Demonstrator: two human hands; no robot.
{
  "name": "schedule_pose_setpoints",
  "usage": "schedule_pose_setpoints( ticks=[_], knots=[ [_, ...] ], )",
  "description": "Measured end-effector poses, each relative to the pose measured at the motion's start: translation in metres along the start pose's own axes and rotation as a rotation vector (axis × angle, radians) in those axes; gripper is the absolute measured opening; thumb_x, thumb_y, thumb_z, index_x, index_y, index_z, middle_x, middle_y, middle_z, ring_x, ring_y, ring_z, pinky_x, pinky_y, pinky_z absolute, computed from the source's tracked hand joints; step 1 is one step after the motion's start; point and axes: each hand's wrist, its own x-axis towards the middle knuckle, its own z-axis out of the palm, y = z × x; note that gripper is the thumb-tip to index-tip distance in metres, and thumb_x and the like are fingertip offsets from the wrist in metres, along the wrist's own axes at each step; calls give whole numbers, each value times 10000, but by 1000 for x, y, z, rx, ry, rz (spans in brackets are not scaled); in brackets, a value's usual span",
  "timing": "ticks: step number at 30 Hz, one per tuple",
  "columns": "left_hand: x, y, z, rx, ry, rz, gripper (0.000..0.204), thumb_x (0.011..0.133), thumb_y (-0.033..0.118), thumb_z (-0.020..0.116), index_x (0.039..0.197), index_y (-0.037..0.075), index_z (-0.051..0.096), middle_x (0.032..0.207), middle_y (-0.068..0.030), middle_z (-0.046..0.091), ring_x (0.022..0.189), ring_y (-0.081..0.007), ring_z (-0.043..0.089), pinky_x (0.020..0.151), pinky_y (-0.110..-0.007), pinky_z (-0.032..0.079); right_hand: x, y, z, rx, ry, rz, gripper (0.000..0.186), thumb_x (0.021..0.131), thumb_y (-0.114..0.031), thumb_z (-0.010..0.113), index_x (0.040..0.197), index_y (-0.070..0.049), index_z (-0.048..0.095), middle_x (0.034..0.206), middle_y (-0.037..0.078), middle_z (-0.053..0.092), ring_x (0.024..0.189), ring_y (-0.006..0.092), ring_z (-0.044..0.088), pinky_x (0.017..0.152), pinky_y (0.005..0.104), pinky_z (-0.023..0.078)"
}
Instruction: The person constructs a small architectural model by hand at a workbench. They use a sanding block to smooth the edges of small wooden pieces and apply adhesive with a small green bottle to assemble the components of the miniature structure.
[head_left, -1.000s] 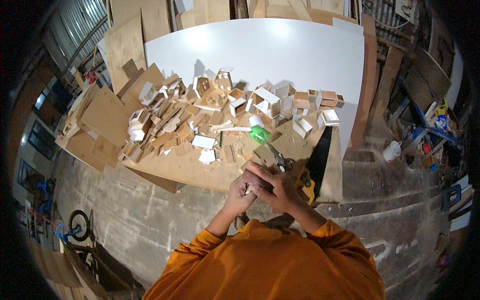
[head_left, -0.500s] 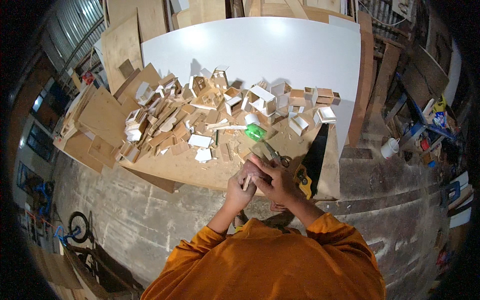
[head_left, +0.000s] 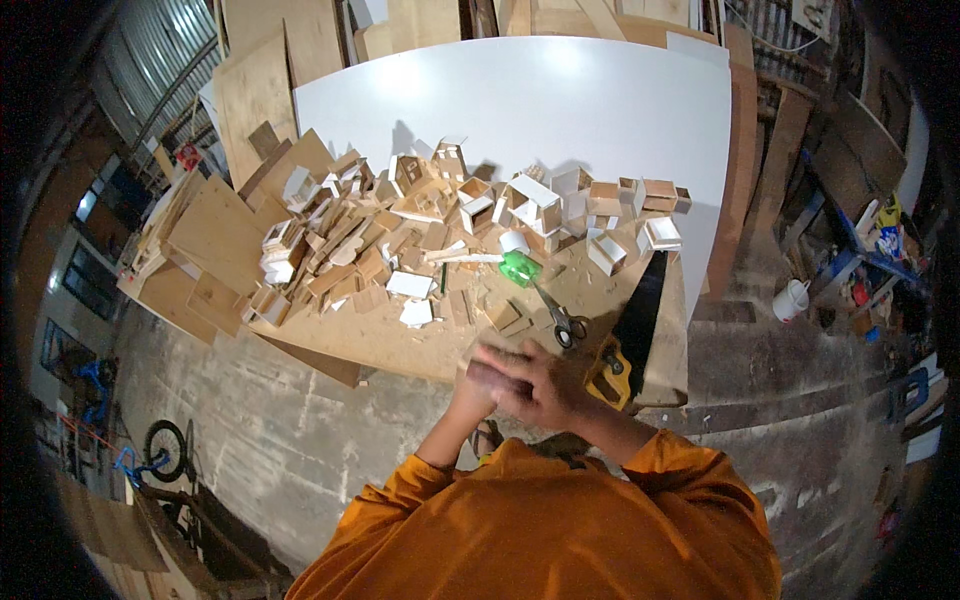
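Observation:
My two hands meet in front of my chest, just over the bench's near edge, both smeared by motion. My right hand (head_left: 545,390) is closed on a reddish-brown flat piece (head_left: 497,379) that looks like folded sandpaper, pressed against my left hand. The left hand (head_left: 474,388) is closed too; the small wooden piece seen in it a moment earlier is mostly covered now. Beyond my fingers lie scissors (head_left: 566,322) and a green plastic item (head_left: 519,268). To the right of my right hand rests a handsaw with a yellow handle (head_left: 608,375).
Small wooden house models (head_left: 535,203) and box-like pieces stand at the back of the bench (head_left: 335,347). Wood offcuts (head_left: 350,250) are heaped at left. A white panel (head_left: 520,100) rises behind. On the floor are a white bucket (head_left: 790,300) and a bicycle wheel (head_left: 165,450).
My right hand has moved down and left over my left hand with the reddish-brown piece, which now lies flatter. The wooden piece has gone from sight. The whole view has shifted slightly.

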Motion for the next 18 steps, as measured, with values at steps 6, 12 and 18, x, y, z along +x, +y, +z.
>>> schedule_pose_setpoints(
  ticks=[6,12,18],
  knots=[
    [4,-17,0,467,22,164,231,784,127,642,998,45,617,939,-100,654,786,-217,616,707,-326,491,8,-1,5,-21,-69,-8,511,843,-221,598,1344,-158,519,1049,187,623,794,280,557,737,377,465],
    [3,18,5,-101,88,-149,173,774,93,643,921,8,605,778,-136,655,702,-221,641,643,-325,498,13,19,-12,37,-3,80,535,820,-206,615,1318,-40,514,1102,216,622,891,343,596,786,402,479],
    [1,21,-2,-153,15,-103,122,784,73,639,894,20,642,842,-119,674,789,-179,645,714,-293,495,2,2,-13,82,-66,156,561,813,-212,616,1352,-116,496,1091,197,631,892,347,598,815,403,484]
  ],
)
